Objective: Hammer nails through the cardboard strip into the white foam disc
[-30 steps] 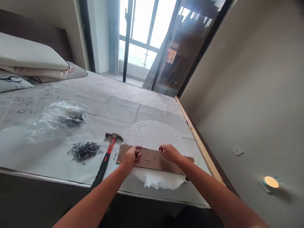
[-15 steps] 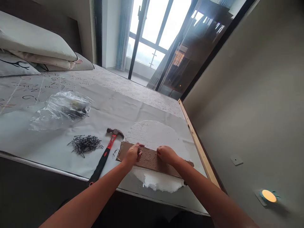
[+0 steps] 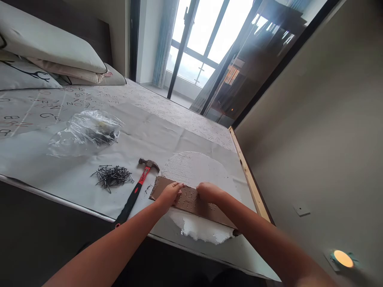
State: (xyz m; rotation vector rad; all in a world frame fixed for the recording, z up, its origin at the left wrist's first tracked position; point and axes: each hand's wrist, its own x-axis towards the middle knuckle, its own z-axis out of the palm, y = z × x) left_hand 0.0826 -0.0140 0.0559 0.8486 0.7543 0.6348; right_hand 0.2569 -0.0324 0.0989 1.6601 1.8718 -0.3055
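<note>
A brown board [image 3: 191, 201] dotted with small holes or nail heads lies across a round white foam piece [image 3: 200, 169]. My left hand [image 3: 171, 195] rests on the board's left half, its fingers curled at the far edge; whatever they hold is hidden. Closed in a fist, my right hand [image 3: 208, 192] touches the board at its far edge, and its contents cannot be made out. To the left lies a claw hammer [image 3: 136, 193] with a red and black handle. Beyond it is a pile of dark nails [image 3: 112, 175].
A clear plastic bag [image 3: 86, 133] with more nails lies at the left on the sheet. Pillows [image 3: 54, 44] are stacked at the back left. A wooden rail [image 3: 249, 177] runs along the right edge, beside a wall with a lit lamp [image 3: 343, 258].
The view has shifted, so the bag, nails and hammer appear slightly farther right. Both hands stay at the board, with the right hand turned a little more knuckles-up.
</note>
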